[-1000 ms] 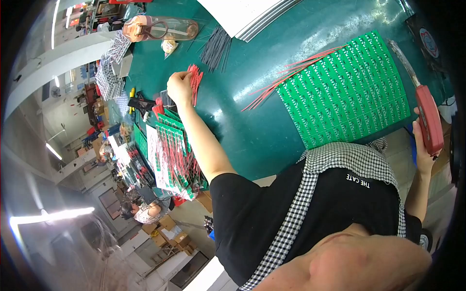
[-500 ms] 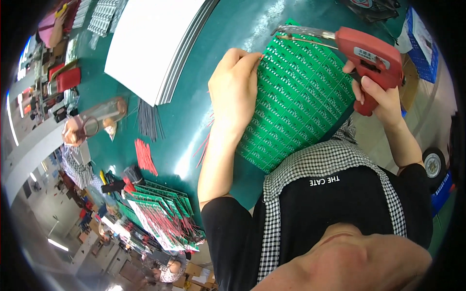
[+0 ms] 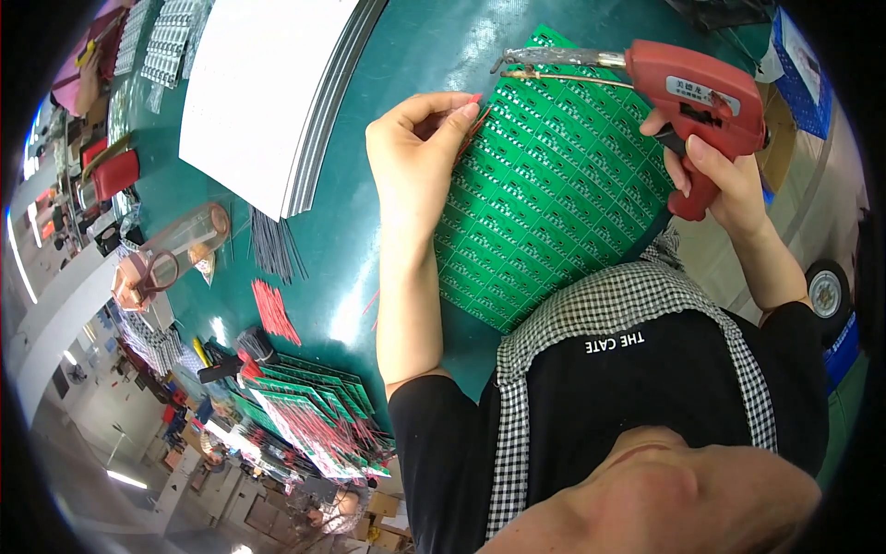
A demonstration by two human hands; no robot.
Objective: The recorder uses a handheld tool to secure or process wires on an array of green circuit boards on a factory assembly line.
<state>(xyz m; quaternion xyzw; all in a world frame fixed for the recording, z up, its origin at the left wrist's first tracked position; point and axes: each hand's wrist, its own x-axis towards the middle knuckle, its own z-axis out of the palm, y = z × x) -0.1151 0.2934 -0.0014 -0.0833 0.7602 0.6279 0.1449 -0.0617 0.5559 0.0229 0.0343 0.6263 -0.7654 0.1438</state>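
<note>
And here is the green circuit-board panel (image 3: 554,189), lying on the surface right in front of you, the patterned apron against its near edge. Red wires (image 3: 473,138) lie by its upper left edge, and your left hand (image 3: 461,103) is right there, thumb and finger pinched narrow on a red wire end (image 3: 476,98). A second ago that hand is away at the loose red bundle (image 3: 275,312); now it's up at the board's edge. Over comes your right hand (image 3: 706,171) too, fingers wrapped round the grip of the red soldering gun (image 3: 697,102), which swings from off the panel's side to over its top corner. Wire and tip now sit near each other, apart still, so this looks like lining-up, with the join not yet made. Further out, dark wires (image 3: 274,246) and white sheets (image 3: 263,92) rest on the surface (image 3: 341,245).
</note>
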